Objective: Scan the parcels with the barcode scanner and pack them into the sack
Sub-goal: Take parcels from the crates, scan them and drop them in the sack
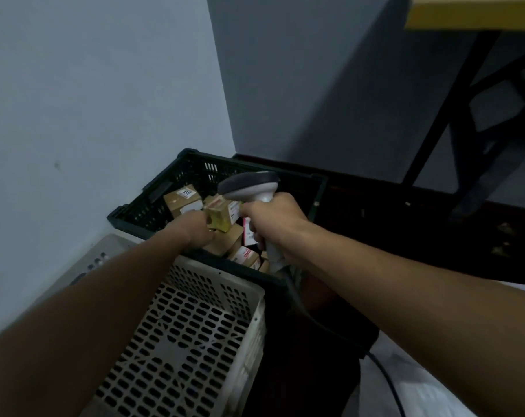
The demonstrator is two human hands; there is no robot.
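Observation:
A dark green plastic crate stands against the wall and holds several small cardboard parcels with white labels. My left hand reaches into the crate and grips a small yellowish parcel, lifted slightly above the others. My right hand grips the handle of a grey barcode scanner, whose head points left over the held parcel. The scanner's cable trails down to the lower right. A white sack lies at the lower right, partly cut off by the frame.
A white perforated crate sits right in front of the green one, under my left forearm. A grey device with buttons lies by the wall at left. A black-legged table with a yellow top stands at the upper right.

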